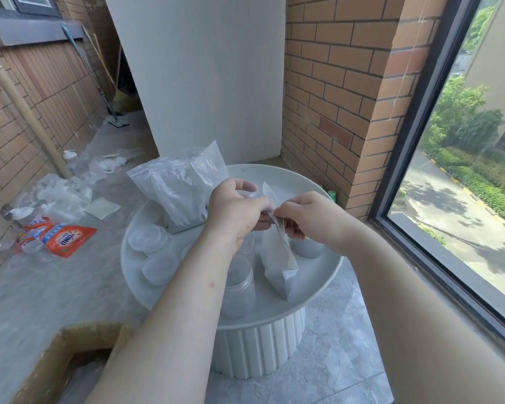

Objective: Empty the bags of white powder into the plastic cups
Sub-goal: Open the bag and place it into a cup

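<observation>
Home balcony (brick walls (327,91), window (464,141)).

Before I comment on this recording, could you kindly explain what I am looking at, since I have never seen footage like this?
There is no machine here. A single camera worn on a person's head looks down at their two bare hands. The left hand and right hand both pinch the top of a small bag of white powder, whose bottom seems to rest on a round white table. More powder bags lean at the back of the table. Clear cups stand under the left forearm, with lidded cups further left. An orange detergent packet lies on the floor.
</observation>
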{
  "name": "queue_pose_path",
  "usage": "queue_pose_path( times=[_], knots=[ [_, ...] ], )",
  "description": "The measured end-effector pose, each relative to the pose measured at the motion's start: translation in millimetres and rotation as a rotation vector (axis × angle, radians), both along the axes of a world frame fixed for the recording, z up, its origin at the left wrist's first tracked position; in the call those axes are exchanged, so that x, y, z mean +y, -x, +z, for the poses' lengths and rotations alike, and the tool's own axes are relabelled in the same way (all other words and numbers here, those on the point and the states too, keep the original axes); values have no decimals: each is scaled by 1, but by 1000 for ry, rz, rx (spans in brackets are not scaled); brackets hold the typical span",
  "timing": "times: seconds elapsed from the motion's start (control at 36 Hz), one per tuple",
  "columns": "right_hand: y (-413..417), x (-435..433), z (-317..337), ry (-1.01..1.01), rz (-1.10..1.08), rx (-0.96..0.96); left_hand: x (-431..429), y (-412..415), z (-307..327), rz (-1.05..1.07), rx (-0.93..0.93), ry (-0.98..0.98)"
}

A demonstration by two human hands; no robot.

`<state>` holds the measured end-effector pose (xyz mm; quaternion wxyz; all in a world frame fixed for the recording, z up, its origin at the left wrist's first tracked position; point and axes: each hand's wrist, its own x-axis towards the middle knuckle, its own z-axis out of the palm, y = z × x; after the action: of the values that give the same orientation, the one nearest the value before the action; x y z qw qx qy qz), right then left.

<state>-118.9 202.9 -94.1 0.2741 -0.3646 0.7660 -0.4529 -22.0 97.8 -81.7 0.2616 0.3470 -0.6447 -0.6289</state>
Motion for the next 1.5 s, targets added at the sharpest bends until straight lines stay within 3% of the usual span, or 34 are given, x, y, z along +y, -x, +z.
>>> queue_pose_path(
  times=[0.44, 0.78, 1.11, 1.36, 1.42, 1.5],
  knots=[
    [-1, 2, 2, 59, -69, -54, 0, 1, -2, 79, 41, -116],
    [6, 13, 15, -98, -235, 356, 1, -10, 11, 90, -215, 339],
    [10, 35, 24, -108, -347, 423, 4, -19, 23, 105, -245, 392],
    [10, 63, 24, 107, -396, 313, 33, -12, 40, 113, -32, 508],
    [12, 69, 21, 235, -420, 201, 41, -9, 46, 121, 17, 553],
    [17, 78, 17, 418, -534, -121, 54, -8, 58, 135, 86, 603]
  ],
)
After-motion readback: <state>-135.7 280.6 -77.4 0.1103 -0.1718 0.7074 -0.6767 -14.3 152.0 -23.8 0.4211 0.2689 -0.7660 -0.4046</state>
